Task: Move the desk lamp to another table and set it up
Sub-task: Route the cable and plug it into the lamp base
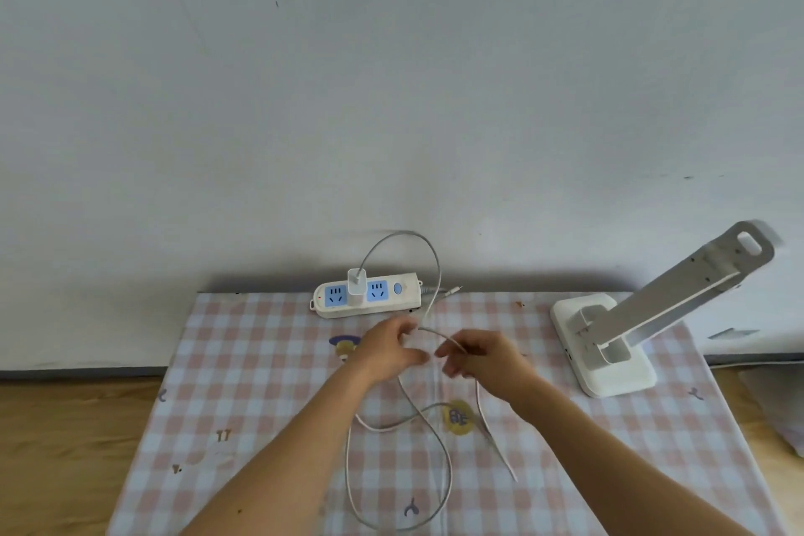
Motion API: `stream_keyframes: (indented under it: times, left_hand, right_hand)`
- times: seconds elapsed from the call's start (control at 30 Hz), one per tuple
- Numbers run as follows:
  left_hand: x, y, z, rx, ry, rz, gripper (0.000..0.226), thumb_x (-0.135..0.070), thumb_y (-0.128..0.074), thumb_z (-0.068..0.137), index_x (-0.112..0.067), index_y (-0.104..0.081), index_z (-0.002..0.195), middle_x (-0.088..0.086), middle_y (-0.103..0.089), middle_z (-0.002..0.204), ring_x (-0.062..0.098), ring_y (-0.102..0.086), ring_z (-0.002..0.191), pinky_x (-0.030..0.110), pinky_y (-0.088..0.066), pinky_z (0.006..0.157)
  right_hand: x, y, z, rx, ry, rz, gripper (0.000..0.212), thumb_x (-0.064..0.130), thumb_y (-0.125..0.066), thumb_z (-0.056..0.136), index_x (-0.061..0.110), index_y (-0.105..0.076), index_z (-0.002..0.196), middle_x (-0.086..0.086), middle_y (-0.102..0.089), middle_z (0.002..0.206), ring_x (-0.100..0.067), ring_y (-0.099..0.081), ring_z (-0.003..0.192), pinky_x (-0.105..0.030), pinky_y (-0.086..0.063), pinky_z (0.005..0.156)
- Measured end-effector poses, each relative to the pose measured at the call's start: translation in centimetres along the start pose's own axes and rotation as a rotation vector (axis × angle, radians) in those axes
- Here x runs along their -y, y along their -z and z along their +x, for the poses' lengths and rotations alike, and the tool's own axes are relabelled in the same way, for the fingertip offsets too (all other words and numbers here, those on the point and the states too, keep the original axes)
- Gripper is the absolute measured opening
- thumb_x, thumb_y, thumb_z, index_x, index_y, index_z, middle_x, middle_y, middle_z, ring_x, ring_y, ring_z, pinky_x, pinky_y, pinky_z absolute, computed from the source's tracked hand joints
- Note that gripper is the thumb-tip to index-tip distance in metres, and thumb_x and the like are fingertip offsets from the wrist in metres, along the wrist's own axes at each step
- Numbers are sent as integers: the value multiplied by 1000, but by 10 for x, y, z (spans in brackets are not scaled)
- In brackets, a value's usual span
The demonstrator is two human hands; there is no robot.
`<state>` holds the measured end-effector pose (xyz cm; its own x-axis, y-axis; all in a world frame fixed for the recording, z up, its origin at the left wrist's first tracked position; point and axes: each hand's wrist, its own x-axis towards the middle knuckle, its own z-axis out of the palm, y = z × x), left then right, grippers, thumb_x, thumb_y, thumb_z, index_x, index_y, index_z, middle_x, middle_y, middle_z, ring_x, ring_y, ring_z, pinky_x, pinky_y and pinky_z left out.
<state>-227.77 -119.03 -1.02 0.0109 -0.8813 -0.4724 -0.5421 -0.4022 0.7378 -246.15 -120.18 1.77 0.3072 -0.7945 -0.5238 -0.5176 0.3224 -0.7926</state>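
A white folding desk lamp [626,318] stands on its flat base at the right of the checked table [243,405], its arm tilted up to the right. A white charger [356,283] is plugged into a white and blue power strip [370,296] at the table's far edge. A thin white cable [435,261] arcs up from the charger, comes down between my hands and loops loosely over the table toward me. My left hand [387,350] and my right hand [478,355] pinch the cable at mid-table, a short span stretched between them. The cable's free plug end [454,289] lies by the strip.
The table stands against a plain white wall. A wooden floor [65,440] shows to the left and right. A grey object [778,405] lies at the right edge beyond the table. Small cartoon prints dot the tablecloth.
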Motion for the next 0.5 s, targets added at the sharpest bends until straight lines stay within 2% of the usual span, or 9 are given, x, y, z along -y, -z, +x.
stream_keyframes:
  times: [0.07, 0.13, 0.2, 0.3, 0.37, 0.43, 0.5]
  left_hand:
    - [-3, 5, 0, 50, -18, -96, 16, -22, -70, 81, -13, -67, 94, 3, -70, 88, 19, -66, 86, 38, -52, 87]
    - [-10, 16, -2, 75, 16, -202, 17, -28, -66, 85, -13, -65, 78, -1, -59, 58, 14, -59, 55, 32, -53, 66]
    - [-21, 28, -6, 127, 37, -261, 22, -33, -67, 85, -17, -62, 70, -8, -41, 46, 8, -39, 39, 22, -40, 46]
    - [-42, 49, -14, 249, 7, -335, 22, -27, -70, 83, -20, -56, 68, -11, -32, 43, 6, -23, 36, 17, -19, 36]
    - [-55, 66, -22, 282, -35, -325, 20, -26, -67, 86, -21, -58, 69, -11, -30, 43, 5, -20, 36, 17, -13, 37]
    - [-64, 84, -27, 251, -75, -298, 21, -27, -61, 91, -19, -63, 71, -12, -28, 43, 4, -19, 36, 17, -12, 37]
    - [-72, 104, -32, 226, -104, -297, 25, -28, -56, 94, -15, -65, 76, -11, -25, 45, 4, -17, 37, 17, -12, 37]
  right_hand:
    - [13, 1, 0, 5, 90, 96, 36, -8, -51, 87, 19, -74, 78, -2, -71, 67, -12, -63, 62, -23, -52, 67]
    - [22, 8, -1, -78, 113, 102, 30, -3, -54, 88, 19, -73, 79, 2, -69, 60, -6, -56, 49, -16, -48, 53]
    - [20, 17, -1, -172, 88, -11, 17, 6, -60, 87, 18, -72, 85, 3, -67, 59, -5, -50, 44, -17, -43, 47]
    - [12, 30, -7, -245, 18, -207, 7, 15, -65, 87, 17, -71, 89, 4, -66, 63, -1, -53, 46, -15, -41, 47]
    - [10, 40, -13, -356, -21, -304, 10, 17, -64, 86, 20, -70, 93, 4, -68, 68, -5, -59, 54, -20, -46, 50]
    - [11, 52, -19, -478, -45, -388, 25, 16, -61, 83, 26, -65, 106, 2, -70, 83, -16, -64, 69, -28, -52, 61]
    - [22, 60, -23, -504, 33, -467, 50, 16, -62, 82, 32, -51, 127, 1, -65, 108, -19, -62, 80, -32, -52, 71]
